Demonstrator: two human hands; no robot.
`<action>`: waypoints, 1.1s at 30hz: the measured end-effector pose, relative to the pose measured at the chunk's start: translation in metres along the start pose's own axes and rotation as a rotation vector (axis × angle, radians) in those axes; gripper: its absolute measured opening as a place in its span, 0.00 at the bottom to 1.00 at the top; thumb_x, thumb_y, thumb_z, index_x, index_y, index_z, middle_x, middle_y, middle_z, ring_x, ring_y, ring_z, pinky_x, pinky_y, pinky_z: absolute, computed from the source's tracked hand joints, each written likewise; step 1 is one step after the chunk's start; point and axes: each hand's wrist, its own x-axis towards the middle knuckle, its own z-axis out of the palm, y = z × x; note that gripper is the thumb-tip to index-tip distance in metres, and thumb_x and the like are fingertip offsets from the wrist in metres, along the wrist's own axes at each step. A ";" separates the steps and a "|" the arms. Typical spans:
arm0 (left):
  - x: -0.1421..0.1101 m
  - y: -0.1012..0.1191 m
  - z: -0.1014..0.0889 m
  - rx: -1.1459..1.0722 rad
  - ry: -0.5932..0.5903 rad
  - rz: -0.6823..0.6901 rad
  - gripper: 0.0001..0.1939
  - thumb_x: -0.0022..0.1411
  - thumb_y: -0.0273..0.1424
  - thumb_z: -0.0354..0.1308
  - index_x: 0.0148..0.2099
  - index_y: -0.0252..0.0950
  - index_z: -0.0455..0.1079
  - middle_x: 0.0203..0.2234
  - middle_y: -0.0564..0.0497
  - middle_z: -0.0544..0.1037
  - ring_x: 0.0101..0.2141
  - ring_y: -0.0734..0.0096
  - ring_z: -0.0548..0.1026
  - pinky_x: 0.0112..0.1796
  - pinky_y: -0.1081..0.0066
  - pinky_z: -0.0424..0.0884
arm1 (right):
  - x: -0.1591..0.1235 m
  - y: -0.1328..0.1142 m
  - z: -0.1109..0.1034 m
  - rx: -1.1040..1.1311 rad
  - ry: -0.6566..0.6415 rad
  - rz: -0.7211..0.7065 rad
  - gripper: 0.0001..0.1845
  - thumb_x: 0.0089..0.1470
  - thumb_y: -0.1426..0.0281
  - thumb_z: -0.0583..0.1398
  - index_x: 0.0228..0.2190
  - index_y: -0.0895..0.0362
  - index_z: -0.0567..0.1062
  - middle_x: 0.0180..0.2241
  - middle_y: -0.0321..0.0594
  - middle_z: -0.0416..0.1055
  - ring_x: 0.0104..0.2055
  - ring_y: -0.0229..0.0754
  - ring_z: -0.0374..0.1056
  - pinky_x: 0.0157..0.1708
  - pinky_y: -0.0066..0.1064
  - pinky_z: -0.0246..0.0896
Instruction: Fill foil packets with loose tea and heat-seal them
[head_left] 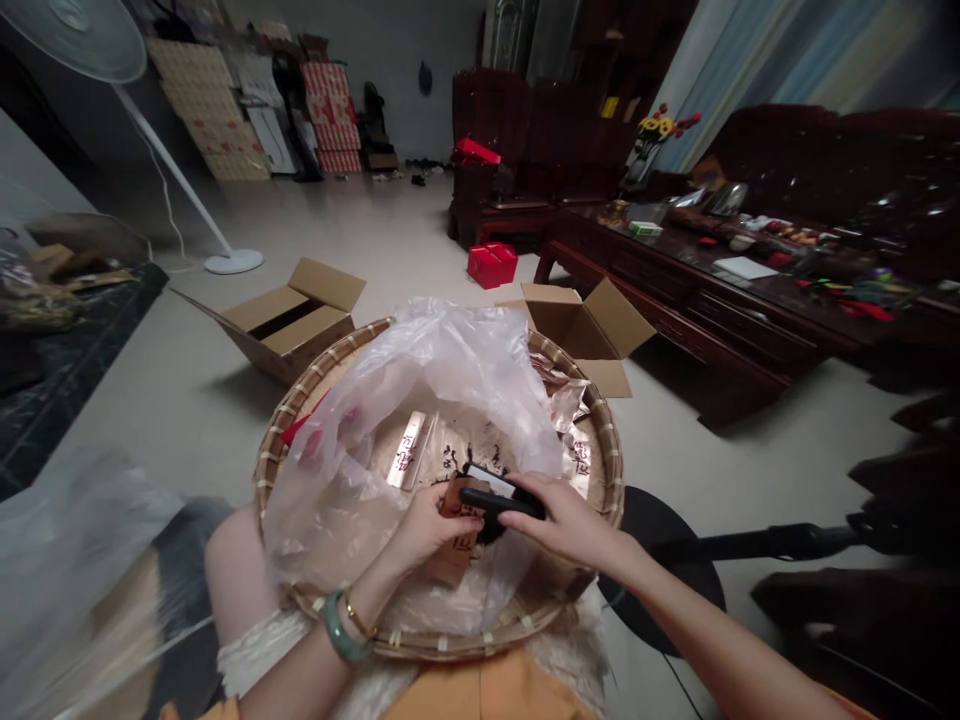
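Note:
My left hand (431,525) pinches a copper-coloured foil pouch (452,555) printed with dark characters. In my right hand (559,515) is a black two-armed clamp tool (499,498) with a pale strip on its upper arm; its jaws lie at the pouch's top end. Both hands are over a round woven bamboo tray (615,465) on my lap. A clear plastic bag (469,350) is spread open across the tray. Another foil pouch (409,450) lies inside the bag, near scattered dark bits resembling tea leaves. More crumpled foil pouches (574,420) rest at the tray's right side.
Open cardboard boxes stand beyond the tray, one at left (300,320) and one at right (577,325). A red box (492,265) sits on the floor. A dark wooden table (697,290) is at right, a white fan (232,262) at left, and a black round base (667,570) beside the tray.

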 end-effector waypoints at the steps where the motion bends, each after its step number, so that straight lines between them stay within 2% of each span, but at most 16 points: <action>1: 0.000 -0.001 0.002 0.006 -0.004 0.015 0.23 0.37 0.29 0.72 0.40 0.30 0.74 0.35 0.46 0.81 0.38 0.62 0.77 0.43 0.65 0.70 | 0.005 -0.006 0.004 0.007 -0.012 -0.014 0.23 0.55 0.57 0.59 0.48 0.56 0.73 0.43 0.46 0.74 0.42 0.48 0.70 0.41 0.35 0.62; 6: -0.004 -0.002 0.005 0.043 0.018 0.038 0.23 0.37 0.30 0.71 0.40 0.31 0.74 0.37 0.45 0.81 0.40 0.58 0.76 0.45 0.62 0.70 | 0.018 -0.017 0.014 -0.002 0.016 -0.072 0.13 0.57 0.63 0.58 0.39 0.57 0.77 0.36 0.43 0.75 0.37 0.44 0.70 0.36 0.30 0.60; 9: -0.006 0.003 0.003 0.047 0.023 0.062 0.24 0.39 0.34 0.71 0.41 0.31 0.74 0.38 0.45 0.80 0.41 0.58 0.76 0.44 0.63 0.70 | 0.017 -0.014 0.013 0.017 0.033 -0.084 0.13 0.57 0.63 0.58 0.39 0.57 0.77 0.35 0.43 0.76 0.37 0.44 0.70 0.35 0.29 0.59; 14: -0.006 0.021 -0.001 0.045 0.151 0.156 0.22 0.48 0.42 0.65 0.41 0.33 0.74 0.40 0.45 0.79 0.42 0.61 0.76 0.44 0.67 0.70 | 0.016 -0.013 0.013 0.023 0.033 -0.076 0.14 0.56 0.62 0.59 0.42 0.55 0.77 0.35 0.42 0.76 0.36 0.43 0.69 0.34 0.29 0.58; 23: -0.003 0.029 0.002 0.175 0.270 0.270 0.15 0.51 0.40 0.61 0.37 0.33 0.74 0.33 0.48 0.80 0.35 0.66 0.76 0.38 0.70 0.71 | 0.023 -0.010 0.019 0.047 0.036 -0.060 0.15 0.57 0.60 0.58 0.40 0.55 0.78 0.32 0.40 0.75 0.33 0.42 0.68 0.32 0.27 0.56; 33: -0.001 0.029 0.002 0.197 0.293 0.263 0.16 0.51 0.40 0.61 0.36 0.33 0.74 0.32 0.48 0.79 0.33 0.67 0.76 0.36 0.71 0.70 | 0.025 -0.008 0.022 0.075 0.039 -0.068 0.15 0.57 0.60 0.58 0.40 0.55 0.78 0.33 0.40 0.76 0.34 0.42 0.69 0.33 0.28 0.57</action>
